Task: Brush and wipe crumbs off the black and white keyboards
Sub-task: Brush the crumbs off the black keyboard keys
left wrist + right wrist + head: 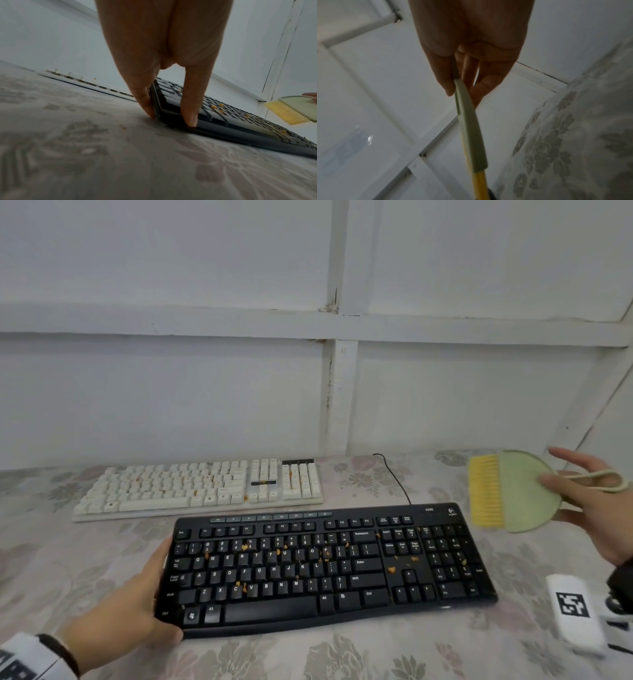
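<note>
Black keyboard [325,566] gripped by left hand [137,607]; right hand [596,505] holds brush [513,491].

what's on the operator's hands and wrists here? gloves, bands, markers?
No gloves: both hands are bare. The left hand has a white wristband with black print and a thin black strap. The right hand has a white wristband block bearing a black square fiducial marker, beside dark camera hardware.

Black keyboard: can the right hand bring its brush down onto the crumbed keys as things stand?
Probably yes. The right hand holds the brush in the air above the black keyboard, nothing lies between, and the left hand only grips its left end.
</note>
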